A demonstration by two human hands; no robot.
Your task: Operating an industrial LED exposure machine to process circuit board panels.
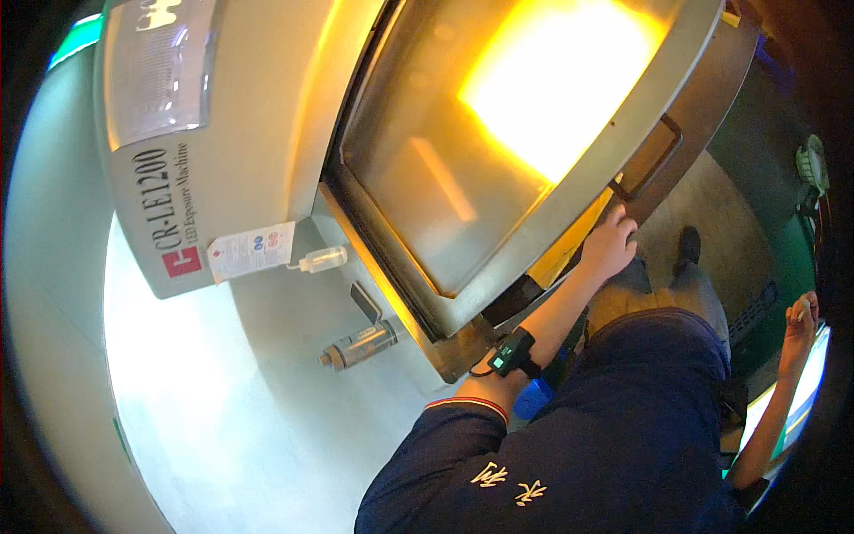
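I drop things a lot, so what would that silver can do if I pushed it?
The silver can would probably feel stiff, since its surface looks metallic. It might tip, being taller than it is wide, and could then roll on its rounded side. How full it is doesn't show.

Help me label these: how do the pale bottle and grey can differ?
The pale bottle looks smaller than the grey can. The bottle is translucent; the can, metallic-looking, carries printing. The bottle has a thin spout, the can a stubby tip. Both tips point picture-left.
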